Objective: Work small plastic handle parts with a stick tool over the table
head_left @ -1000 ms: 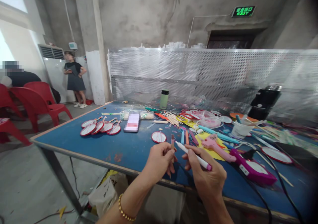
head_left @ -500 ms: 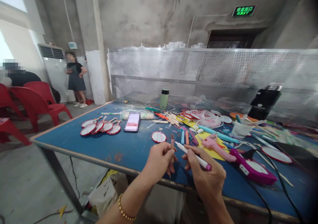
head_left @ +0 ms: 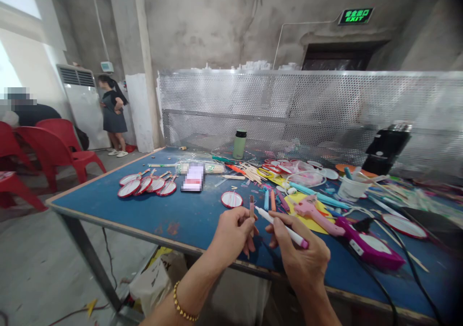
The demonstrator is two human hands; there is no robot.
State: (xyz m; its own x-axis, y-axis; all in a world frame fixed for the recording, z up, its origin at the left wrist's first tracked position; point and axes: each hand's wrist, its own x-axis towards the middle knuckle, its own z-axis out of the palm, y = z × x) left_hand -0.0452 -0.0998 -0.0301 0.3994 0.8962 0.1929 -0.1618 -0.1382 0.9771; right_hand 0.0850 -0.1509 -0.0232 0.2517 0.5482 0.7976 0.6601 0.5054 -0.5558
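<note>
Near the table's front edge, my left hand (head_left: 237, 232) pinches a thin wooden stick (head_left: 251, 206) that stands upright, its top end brownish-pink. My right hand (head_left: 302, 246) grips a white marker (head_left: 280, 225) with a pink end, held like a pen. The marker's tip points left, close to the stick; whether they touch I cannot tell. Just beyond my hands lies a round, red-rimmed white disc (head_left: 232, 199). Several marker-like coloured tubes (head_left: 272, 201) lie to the right of it, beside a pink glue gun (head_left: 314, 212) on yellow paper.
Several red-rimmed round fans (head_left: 129, 188) lie at the left, near a phone (head_left: 193, 177). A green bottle (head_left: 239, 144) stands at the back before a perforated metal panel (head_left: 224, 97). At right are a white cup (head_left: 351, 189), a purple device (head_left: 376, 249) and black cables. A person (head_left: 114, 114) stands far left.
My hands, the stick and the marker hold almost the same position. In the background, the standing person has turned a little and shifted slightly right.
</note>
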